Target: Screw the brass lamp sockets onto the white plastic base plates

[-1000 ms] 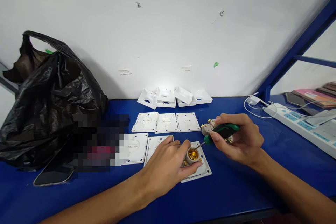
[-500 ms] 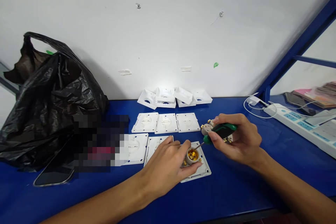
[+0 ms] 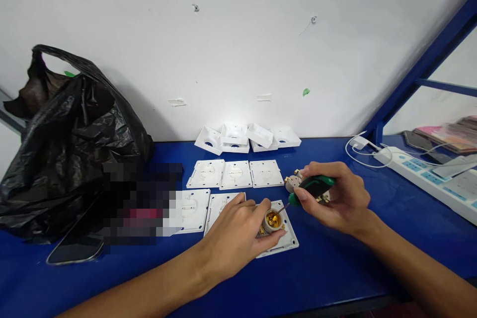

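My left hand (image 3: 242, 228) grips a round grey lamp socket (image 3: 274, 219) with a brass inside, between thumb and index finger. The socket sits on a square white plate (image 3: 292, 238) on the blue table. In my right hand (image 3: 339, 201) is a screwdriver (image 3: 315, 188) with a green and black handle, slanting down to the left. Its tip reaches into the socket, where the exact contact is too small to see. More grey sockets (image 3: 293, 182) with brass parts lie behind the screwdriver handle, partly hidden by my right hand.
Several white plates (image 3: 235, 175) lie in rows, with several white box covers (image 3: 261, 135) behind them by the wall. At left are a black plastic bag (image 3: 74, 134) and a phone (image 3: 78, 238). A power strip (image 3: 428, 174) with white cables lies at right.
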The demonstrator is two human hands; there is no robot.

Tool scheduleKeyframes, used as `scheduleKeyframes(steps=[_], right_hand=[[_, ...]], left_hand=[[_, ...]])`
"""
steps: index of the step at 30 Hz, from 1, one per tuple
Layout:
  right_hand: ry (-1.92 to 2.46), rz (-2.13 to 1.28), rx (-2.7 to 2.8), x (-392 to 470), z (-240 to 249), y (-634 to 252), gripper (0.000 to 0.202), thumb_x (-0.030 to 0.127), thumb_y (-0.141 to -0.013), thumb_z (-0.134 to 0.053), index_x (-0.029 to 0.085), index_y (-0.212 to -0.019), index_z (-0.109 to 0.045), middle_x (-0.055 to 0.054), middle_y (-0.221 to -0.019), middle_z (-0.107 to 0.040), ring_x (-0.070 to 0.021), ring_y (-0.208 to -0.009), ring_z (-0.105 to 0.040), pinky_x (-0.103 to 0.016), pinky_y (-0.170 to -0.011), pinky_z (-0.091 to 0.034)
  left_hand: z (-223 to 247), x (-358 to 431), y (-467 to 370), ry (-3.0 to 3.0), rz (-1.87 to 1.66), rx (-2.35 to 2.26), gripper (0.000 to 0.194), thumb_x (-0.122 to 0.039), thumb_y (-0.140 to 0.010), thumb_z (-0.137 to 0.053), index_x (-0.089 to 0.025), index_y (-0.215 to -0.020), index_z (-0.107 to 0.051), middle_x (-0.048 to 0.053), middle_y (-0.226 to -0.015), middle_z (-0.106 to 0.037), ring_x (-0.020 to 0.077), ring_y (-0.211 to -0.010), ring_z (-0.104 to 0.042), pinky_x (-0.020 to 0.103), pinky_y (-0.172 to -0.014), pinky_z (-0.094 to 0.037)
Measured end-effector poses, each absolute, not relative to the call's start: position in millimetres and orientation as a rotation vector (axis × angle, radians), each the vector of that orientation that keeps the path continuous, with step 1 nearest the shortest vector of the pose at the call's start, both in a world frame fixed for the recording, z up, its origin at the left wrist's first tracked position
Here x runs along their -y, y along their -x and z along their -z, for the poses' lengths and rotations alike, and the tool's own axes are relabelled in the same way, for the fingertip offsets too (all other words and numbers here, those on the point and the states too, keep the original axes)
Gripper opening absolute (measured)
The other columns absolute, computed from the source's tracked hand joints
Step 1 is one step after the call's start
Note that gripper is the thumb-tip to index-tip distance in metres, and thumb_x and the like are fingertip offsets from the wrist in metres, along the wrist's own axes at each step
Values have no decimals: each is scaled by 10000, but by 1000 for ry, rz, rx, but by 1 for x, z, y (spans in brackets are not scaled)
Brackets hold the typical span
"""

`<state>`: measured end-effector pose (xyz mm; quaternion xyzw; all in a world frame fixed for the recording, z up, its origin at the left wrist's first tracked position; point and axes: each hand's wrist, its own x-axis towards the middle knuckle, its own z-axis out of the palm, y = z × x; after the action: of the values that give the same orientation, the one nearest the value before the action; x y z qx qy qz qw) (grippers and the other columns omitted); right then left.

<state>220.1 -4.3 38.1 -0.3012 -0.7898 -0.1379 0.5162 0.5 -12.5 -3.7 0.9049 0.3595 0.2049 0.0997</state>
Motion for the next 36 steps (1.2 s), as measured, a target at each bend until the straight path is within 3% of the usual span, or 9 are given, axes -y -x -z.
scheduleKeyframes(steps=[36], right_hand=[[746, 226, 1994, 3, -37, -220, 168, 262, -927, -693, 239, -1065, -600, 3, -842, -761, -138, -543, -676, -317, -603, -573]], left_hand=[[7, 13, 0, -2649, -595, -1044, 272, -422, -983, -683, -201, -1094, -570, 7, -822, -742, 241, -705, -721, 425, -886, -497]])
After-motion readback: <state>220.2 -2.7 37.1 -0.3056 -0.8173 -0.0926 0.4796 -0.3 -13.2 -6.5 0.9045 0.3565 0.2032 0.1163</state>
